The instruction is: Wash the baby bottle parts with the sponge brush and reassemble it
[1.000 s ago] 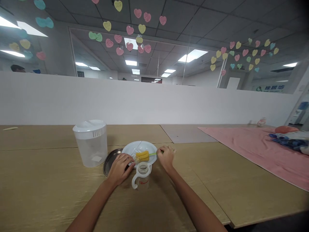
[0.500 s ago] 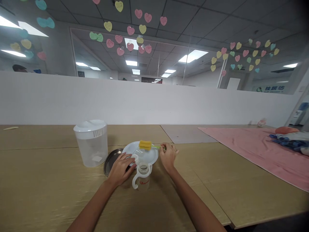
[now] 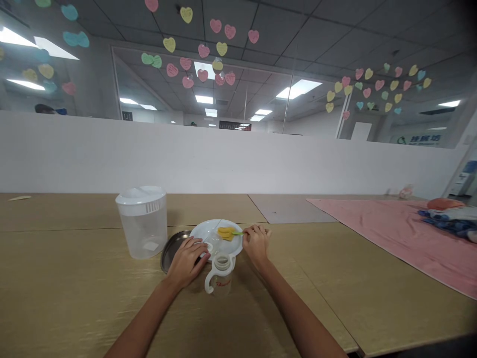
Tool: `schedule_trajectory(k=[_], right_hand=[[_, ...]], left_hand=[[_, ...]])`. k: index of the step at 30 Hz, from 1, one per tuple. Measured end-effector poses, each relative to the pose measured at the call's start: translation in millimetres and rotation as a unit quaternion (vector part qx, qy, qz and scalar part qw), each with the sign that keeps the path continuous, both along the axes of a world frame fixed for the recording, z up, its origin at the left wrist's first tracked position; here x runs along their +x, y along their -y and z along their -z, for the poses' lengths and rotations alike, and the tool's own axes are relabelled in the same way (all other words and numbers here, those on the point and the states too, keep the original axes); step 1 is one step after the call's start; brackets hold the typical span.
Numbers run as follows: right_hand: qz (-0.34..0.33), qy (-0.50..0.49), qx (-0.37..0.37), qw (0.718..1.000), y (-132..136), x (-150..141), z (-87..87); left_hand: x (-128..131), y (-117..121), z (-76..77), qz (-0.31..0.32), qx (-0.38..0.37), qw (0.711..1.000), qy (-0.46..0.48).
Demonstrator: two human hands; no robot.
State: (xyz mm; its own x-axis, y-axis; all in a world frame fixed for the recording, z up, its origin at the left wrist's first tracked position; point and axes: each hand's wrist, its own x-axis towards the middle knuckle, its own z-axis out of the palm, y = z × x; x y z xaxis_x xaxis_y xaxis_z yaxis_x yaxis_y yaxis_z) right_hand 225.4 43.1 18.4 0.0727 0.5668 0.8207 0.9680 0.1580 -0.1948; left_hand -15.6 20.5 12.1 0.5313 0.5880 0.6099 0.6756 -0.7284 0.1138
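Bench: wood bench (image 3: 74,283), white plate (image 3: 204,231) under brush, keeps it off bench.
R hand (image 3: 256,244): fingers pinch green handle of sponge brush (image 3: 226,233).
L hand (image 3: 185,262): fingers spread by white ring (image 3: 209,247), grip can't tell.

Metal lid (image 3: 170,251) — partly hidden beneath left hand (image 3: 185,263); lettering on plastic baby bottle (image 3: 220,281) — too small to read.

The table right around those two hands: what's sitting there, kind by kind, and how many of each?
Clear plastic jug with lid: 1
Round dark metal lid: 1
White plate: 1
Sponge bottle brush: 1
Small white ring: 1
Baby bottle with handles: 1
Total: 6
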Motion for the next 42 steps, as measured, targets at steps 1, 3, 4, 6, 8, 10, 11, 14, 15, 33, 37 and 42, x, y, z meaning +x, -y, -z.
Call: schedule_trajectory(k=[1,3,4,6,8,10,11,14,15,33,37,42], right_hand=[[-0.009,0.002,-0.001,1.000,0,0,0.4],[-0.025,0.003,-0.005,1.000,-1,-1,0.7],[-0.031,0.002,-0.007,1.000,-1,-1,0.7],[-0.037,-0.001,-0.014,0.999,-1,-2,0.6],[-0.046,-0.003,-0.019,0.999,-1,-2,0.3],[-0.051,-0.004,-0.020,0.998,-1,-1,0.2],[-0.052,-0.002,-0.018,0.998,-1,-1,0.1],[-0.053,0.004,-0.011,0.999,0,-1,-0.5],[-0.054,0.006,-0.009,0.999,0,-1,-0.7],[-0.080,0.031,0.043,0.995,6,2,-8.4],[-0.066,0.036,0.049,0.996,7,5,-10.3],[-0.023,0.035,0.044,0.998,8,6,-12.2]], left_hand=[[0,0,0.0,-0.003,-0.001,1.000,0.000],[0,0,0.1,-0.008,-0.001,1.000,0.005],[0,0,0.1,-0.012,-0.001,1.000,0.010],[1,0,-0.1,-0.020,-0.001,1.000,0.023],[1,1,-0.6,-0.027,-0.005,0.999,0.032],[1,1,-1.1,-0.031,-0.010,0.999,0.037],[1,1,-1.3,-0.032,-0.011,0.999,0.038],[1,0,-0.5,-0.038,-0.011,0.998,0.040],[1,-1,0.2,-0.042,-0.010,0.998,0.042],[-2,-8,10.9,-0.079,-0.023,0.996,0.015],[-2,-10,14.6,-0.096,-0.016,0.995,0.016],[-3,-10,15.2,-0.094,-0.010,0.995,0.021]])
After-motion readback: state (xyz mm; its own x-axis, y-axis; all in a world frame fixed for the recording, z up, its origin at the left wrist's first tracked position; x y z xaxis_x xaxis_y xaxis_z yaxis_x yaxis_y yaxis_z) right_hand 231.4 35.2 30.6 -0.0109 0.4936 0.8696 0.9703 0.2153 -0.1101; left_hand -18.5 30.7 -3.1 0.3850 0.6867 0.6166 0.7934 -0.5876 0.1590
